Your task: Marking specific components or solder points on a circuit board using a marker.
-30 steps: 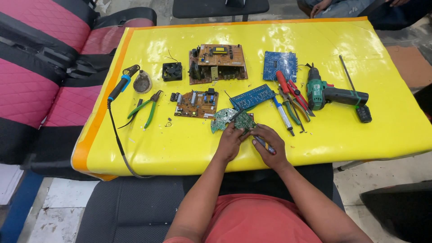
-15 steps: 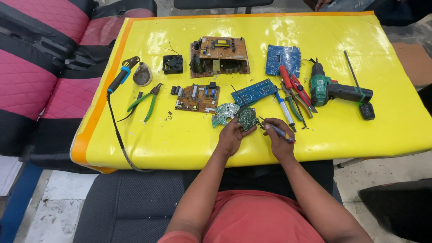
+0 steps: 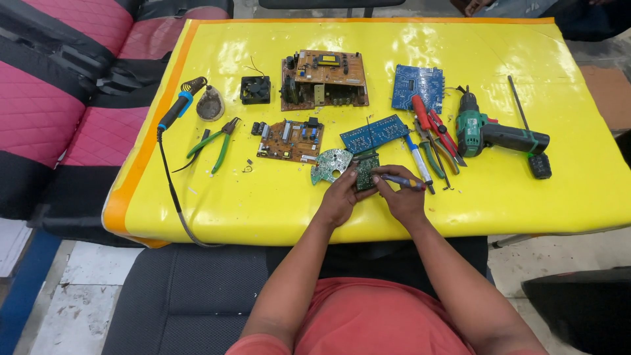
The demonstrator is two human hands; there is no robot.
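- Right at the near edge of the yellow bench (image 3: pixel 526 197), the left hand (image 3: pixel 342 197) has its fingers wrapped around a small green board (image 3: pixel 365 172), holding it tipped up off the surface.
- Right hand (image 3: pixel 402 197) has its fingers pinched narrow on a blue-handled screwdriver (image 3: pixel 398 179), tip pointing at the green board.
- What's changed from a second ago: both hands sat a bit lower and the tool was angled down and away from the green board. Now the tool lies nearly level and its tip has come right up against the board's edge. Looks to me like the poking/unscrewing bit is actually starting.
- Just left of the green board and touching the bench: a round pale-green board (image 3: pixel 330 163). It hasn't moved.
- Behind the green board: a long blue board (image 3: pixel 374 133).
- Right of it: red-handled pliers (image 3: pixel 430 128) and a green drill (image 3: pixel 496 135), both untouched.
- Far left of it: soldering iron (image 3: pixel 177 108) and green cutters (image 3: pixel 217 141), well apart from the hands.
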